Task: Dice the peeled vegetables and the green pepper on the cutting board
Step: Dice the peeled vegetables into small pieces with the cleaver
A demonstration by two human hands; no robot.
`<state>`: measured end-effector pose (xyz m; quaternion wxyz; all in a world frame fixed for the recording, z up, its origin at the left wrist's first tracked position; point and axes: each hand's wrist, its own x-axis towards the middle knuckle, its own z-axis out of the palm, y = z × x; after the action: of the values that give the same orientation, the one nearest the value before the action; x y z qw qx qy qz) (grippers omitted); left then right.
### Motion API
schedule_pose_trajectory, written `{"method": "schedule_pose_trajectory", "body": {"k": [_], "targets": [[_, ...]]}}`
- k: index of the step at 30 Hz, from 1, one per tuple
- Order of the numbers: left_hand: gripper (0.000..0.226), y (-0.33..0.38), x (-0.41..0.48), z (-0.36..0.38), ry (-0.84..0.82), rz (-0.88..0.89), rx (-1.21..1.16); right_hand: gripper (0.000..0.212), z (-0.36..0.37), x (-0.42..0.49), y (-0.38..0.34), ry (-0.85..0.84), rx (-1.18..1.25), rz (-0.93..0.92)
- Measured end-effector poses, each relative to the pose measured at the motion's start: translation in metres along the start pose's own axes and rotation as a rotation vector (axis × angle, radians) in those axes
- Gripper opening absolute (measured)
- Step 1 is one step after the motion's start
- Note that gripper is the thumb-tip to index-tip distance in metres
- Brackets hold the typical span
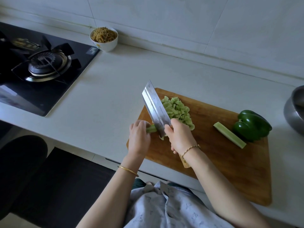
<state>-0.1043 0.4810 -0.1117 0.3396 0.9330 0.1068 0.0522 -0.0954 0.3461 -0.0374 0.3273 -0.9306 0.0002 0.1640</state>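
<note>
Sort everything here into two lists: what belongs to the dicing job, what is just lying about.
Job: cutting board, cleaver in the right hand, peeled strips held by the left hand, diced pile, spare peeled strip, green pepper.
Lying about: bowl of shredded food, gas stove, metal bowl.

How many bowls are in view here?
2: a white bowl of shredded food against the wall beside the stove, and a metal bowl cut off at the right edge.

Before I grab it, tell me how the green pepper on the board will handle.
The green pepper looks whole and bulbous, so it is probably light for its size and stiff. Its glossy skin may slip. Its lobes would likely make it wobble, not roll cleanly.
</note>
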Motion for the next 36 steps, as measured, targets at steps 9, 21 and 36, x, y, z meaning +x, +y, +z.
{"method": "schedule_pose_trajectory", "body": {"k": [9, 21, 36], "targets": [[0.017, 0.000, -0.001, -0.001, 0.001, -0.008, -0.030, 0.026, 0.012, 0.004, -0.003, -0.006, -0.032, 0.034], [0.019, -0.004, 0.002, -0.003, 0.001, -0.042, -0.090, 0.030, 0.002, -0.002, -0.003, 0.024, 0.052, -0.022], [0.016, -0.008, 0.000, -0.004, 0.004, -0.033, -0.150, 0.027, 0.013, 0.003, -0.006, 0.002, -0.027, -0.010]]}}
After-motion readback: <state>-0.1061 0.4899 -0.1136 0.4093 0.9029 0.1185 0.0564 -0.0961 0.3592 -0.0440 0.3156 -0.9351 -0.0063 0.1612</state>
